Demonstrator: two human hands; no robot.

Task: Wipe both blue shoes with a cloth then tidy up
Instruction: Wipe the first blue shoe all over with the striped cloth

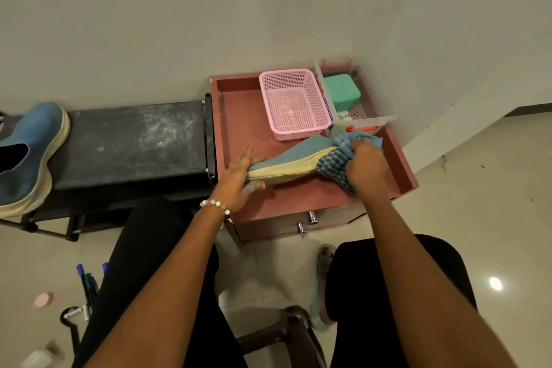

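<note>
On the pink cabinet top (239, 104) in a white-walled corner, my left hand (239, 182) grips a blue shoe (294, 158); my right hand (366, 164) clutches the cloth (334, 161) against its toe.

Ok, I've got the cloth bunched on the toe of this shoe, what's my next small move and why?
Probably draw the cloth back along the shoe toward the heel. Your right hand grips it only over the toe, and the cream sole edge and blue side lie uncovered. Your left hand holds the heel end on the red cabinet top, so the shoe should stay put.
</note>
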